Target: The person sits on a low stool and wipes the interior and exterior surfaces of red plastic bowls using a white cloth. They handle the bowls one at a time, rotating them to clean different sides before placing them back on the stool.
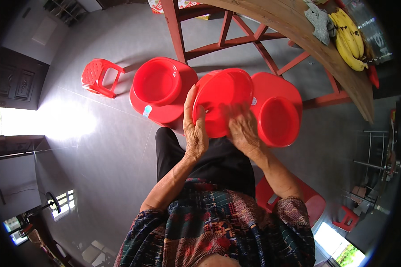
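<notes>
Left head fisheye: sits above the held red basin (223,91), faces steeply down at it, fairly near.

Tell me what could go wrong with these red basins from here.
The left hand holds the tilted basin by its left rim, so a firm push from the right hand might twist it loose.

The right basin sits at the near edge of the right stool, close to the right hand; a knock could perhaps send it to the floor.
</notes>
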{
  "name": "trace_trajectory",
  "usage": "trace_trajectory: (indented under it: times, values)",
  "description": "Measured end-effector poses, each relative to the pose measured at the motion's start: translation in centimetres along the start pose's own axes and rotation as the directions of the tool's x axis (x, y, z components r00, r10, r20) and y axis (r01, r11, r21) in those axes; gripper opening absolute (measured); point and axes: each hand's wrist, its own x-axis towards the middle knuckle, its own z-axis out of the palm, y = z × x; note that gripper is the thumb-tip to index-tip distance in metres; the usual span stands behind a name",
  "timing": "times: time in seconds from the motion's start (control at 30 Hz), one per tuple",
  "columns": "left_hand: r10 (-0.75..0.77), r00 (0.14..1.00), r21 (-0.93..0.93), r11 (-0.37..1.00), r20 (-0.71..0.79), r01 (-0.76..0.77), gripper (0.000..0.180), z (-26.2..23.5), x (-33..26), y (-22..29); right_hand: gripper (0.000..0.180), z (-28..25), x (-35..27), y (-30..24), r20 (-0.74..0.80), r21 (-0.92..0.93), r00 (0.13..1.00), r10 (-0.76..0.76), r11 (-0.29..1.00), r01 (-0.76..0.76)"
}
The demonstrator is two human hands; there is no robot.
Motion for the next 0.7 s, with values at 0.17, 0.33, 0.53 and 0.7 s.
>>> trace_trajectory:
  times: [0.17,0.33,0.53,0.7]
  values:
    - [-0.078,0.995,-0.069,0.994,0.054,0.082,0.048,-1.1,0.0,0.2,0.038,-0.1,2.6,-4.0,0.244,0.687,0.937,0.251,0.636,-0.35]
    - [-0.059,0.996,-0.003,0.998,0.067,0.06,0.047,-1.8,0.4,1.1,0.037,-1.1,2.6,-3.7,0.073,0.574,0.997,0.018,0.817,-0.057]
    - [-0.154,0.955,0.031,0.988,0.252,0.151,0.062,-2.9,2.8,2.4,0.036,-0.7,0.0,0.3,0.112,0.171,0.98,-0.161,0.975,0.141]
    - [-0.066,0.989,-0.274,0.956,0.13,0.1,0.084,-1.0,0.0,0.4,0.028,0.7,2.1,-3.5,-0.167,0.253,0.983,0.08,0.967,-0.036]
